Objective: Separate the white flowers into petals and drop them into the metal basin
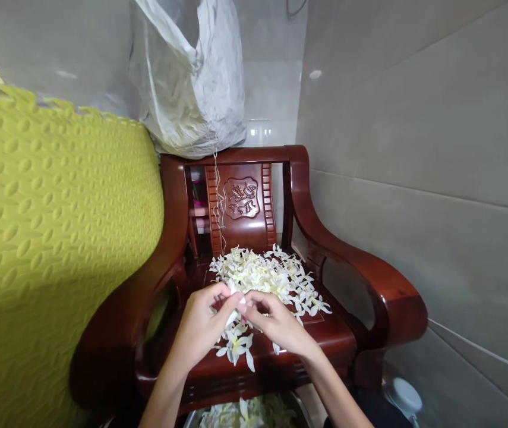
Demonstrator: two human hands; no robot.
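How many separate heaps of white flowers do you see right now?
2: a pile of white flowers on the dark red wooden chair seat, another white flower heap below, cut off by the frame's bottom edge.

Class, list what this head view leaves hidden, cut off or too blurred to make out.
- Flower between left hand and right hand: mostly covered by fingers.
- Container of flowers: cut off by bottom edge.
- White-capped object: blurred, partly behind the chair.
- Bag: top cut off; contents unseen.
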